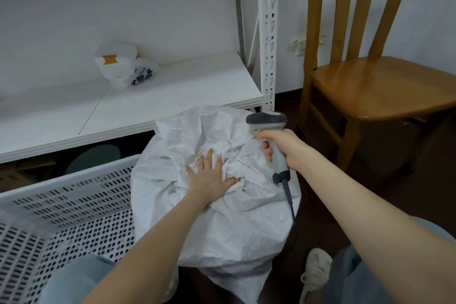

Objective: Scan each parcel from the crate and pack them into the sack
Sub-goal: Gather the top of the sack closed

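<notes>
A bulging white sack stands on the floor in the middle, its crumpled top folded over so the inside is hidden. My left hand presses flat on that crumpled top with its fingers spread. My right hand grips the handle of a grey barcode scanner, held above the sack's right side with its cable hanging down. The white perforated crate sits at the lower left against the sack; no parcel shows in the part of it I can see.
A white shelf runs behind the crate and sack, with a white plastic bag lying on it. Its slotted upright stands by a wooden chair at the right. My knees and a shoe are near the bottom edge.
</notes>
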